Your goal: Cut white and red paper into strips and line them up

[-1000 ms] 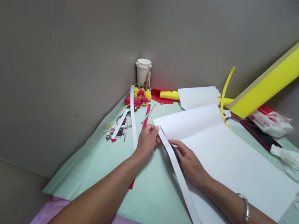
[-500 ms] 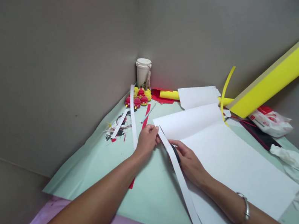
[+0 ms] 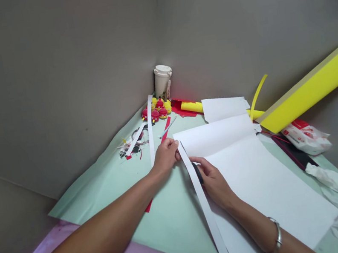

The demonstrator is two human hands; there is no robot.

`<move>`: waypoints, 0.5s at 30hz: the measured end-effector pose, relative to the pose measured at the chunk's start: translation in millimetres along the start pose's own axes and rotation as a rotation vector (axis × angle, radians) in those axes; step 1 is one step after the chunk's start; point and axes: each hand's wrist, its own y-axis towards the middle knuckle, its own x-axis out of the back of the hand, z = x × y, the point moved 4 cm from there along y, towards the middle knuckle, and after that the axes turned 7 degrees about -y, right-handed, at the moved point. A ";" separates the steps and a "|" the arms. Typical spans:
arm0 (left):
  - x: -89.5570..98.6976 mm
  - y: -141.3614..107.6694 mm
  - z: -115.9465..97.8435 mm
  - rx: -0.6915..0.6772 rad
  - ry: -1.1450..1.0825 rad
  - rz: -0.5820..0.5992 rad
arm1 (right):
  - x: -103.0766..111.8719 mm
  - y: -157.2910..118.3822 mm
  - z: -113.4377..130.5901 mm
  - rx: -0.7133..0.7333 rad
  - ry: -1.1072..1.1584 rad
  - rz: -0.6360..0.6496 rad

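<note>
A large white paper sheet (image 3: pixel 263 184) lies on the pale green table cover, with a narrow white strip (image 3: pixel 208 215) along its left side. My left hand (image 3: pixel 168 156) pinches the top end of the strip at the sheet's upper left corner. Black-handled scissors (image 3: pixel 198 173) are in my right hand (image 3: pixel 210 178), whose fingers wrap round the handle beside the strip. The blades are mostly hidden by the paper. Another white strip (image 3: pixel 151 133) lies beyond my left hand, close to a red strip (image 3: pixel 166 129).
Small red and yellow lantern-like ornaments (image 3: pixel 162 112) stand by a lidded cup (image 3: pixel 163 81) in the corner. Paper scraps (image 3: pixel 133 144) lie left. At right are a yellow roll (image 3: pixel 315 89), a tissue pack (image 3: pixel 307 138) and crumpled tissue (image 3: pixel 324 176).
The upper right edge of the white sheet has shifted slightly and now covers the lower end of the curled yellow strip. Both hands stay in nearly the same place.
</note>
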 end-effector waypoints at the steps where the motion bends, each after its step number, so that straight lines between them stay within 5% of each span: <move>1: -0.3 -0.2 -0.2 0.001 -0.001 0.001 | 0.1 0.3 0.1 0.001 -0.002 -0.002; 15: -0.5 3.1 3.9 0.019 -0.036 0.026 | -0.5 -2.6 3.3 -0.014 -0.007 0.001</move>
